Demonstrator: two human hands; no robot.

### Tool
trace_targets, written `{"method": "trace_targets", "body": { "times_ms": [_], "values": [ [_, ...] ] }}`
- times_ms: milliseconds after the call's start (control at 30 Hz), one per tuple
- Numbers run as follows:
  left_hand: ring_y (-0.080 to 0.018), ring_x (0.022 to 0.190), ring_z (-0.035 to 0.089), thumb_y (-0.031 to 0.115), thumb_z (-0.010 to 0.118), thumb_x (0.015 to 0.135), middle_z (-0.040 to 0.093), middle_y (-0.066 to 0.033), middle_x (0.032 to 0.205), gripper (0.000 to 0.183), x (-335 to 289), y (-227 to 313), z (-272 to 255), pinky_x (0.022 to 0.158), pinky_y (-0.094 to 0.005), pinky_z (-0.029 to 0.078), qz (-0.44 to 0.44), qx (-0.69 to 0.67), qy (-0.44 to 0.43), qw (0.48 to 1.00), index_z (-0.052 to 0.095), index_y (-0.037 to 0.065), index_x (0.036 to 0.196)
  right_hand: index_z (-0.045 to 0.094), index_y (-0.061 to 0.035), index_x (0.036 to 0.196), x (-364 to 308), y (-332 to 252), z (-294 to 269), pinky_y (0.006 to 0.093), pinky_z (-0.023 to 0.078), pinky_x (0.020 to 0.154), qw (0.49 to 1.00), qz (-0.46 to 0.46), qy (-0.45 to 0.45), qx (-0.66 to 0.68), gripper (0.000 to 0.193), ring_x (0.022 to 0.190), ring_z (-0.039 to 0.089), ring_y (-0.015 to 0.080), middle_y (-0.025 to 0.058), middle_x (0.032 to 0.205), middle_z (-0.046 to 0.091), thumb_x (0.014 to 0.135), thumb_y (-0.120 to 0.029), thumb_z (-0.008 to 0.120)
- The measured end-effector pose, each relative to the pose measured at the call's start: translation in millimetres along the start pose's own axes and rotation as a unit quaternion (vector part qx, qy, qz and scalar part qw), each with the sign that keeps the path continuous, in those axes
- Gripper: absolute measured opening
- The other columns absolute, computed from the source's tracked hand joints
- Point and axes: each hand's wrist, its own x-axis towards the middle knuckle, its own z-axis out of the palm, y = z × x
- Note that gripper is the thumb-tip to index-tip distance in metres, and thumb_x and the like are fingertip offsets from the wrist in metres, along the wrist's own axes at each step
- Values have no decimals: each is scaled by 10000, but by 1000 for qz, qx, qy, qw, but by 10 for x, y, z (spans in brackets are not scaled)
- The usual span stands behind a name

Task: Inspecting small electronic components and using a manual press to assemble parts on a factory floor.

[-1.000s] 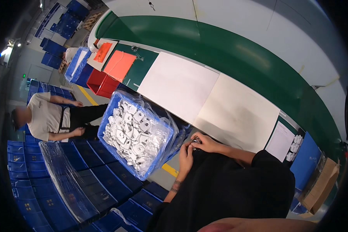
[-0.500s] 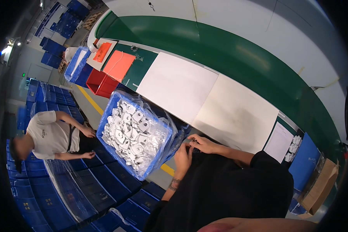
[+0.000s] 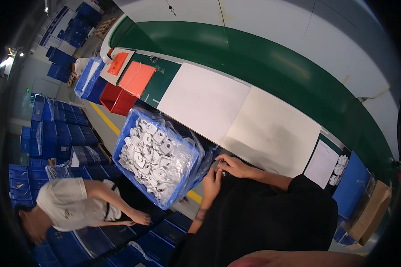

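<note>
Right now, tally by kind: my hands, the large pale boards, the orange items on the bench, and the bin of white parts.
Hands (left hand, right hand): 2
Pale boards (white board, cream board): 2
Orange items (smaller item, larger item): 2
Blue bin of white parts: 1
Total: 7

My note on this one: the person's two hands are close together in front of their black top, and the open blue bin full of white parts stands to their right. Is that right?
One slip: the blue bin of white parts stands to the person's left, as the head view shows. The left hand and right hand are indeed close together in front of the black top.
</note>
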Motion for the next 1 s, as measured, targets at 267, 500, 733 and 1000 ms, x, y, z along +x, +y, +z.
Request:
{"method": "trace_targets", "body": {
  "times_ms": [267, 500, 733, 1000],
  "values": [
    [-71, 645, 554, 129, 634, 913, 627, -32, 712, 171, -3, -74, -3, 613, -226, 453, -52, -210, -43, 975, 603, -30, 860, 530, -36, 1148, 23, -126, -33, 332, 486, 676, 999, -37, 39, 1, 276, 763, 638, 219, 128, 868, 642, 965, -242, 535],
    [-77, 681, 582, 120, 625, 918, 644, -39, 734, 161, -39, -16, -54, 642, -220, 461, -39, -239, -41, 969, 602, -27, 858, 536, -31, 1123, -21, -243, 5, 328, 499, 675, 994, -96, 57, -14, 253, 761, 656, 228, 117, 846, 648, 956, -220, 549],
    [-85, 766, 510, 67, 591, 916, 560, -23, 812, 76, 125, 151, -162, 696, -245, 447, 51, -176, 40, 982, 601, 0, 880, 476, -35, 1225, 182, -655, -173, 338, 526, 641, 978, -186, 68, -67, 494, 746, 661, 239, 125, 971, 629, 869, -314, 676],
    [-180, 1070, 533, 71, 723, 818, 492, -117, 1193, 369, 50, 734, -489, 936, -292, 417, 128, -357, 65, 923, 494, 4, 1099, 480, -34, 1240, 128, -1400, -457, 374, 514, 825, 931, -358, -11, -68, 595, 998, 616, 287, 120, 1100, 625, 727, -100, 774]
  ]
}}
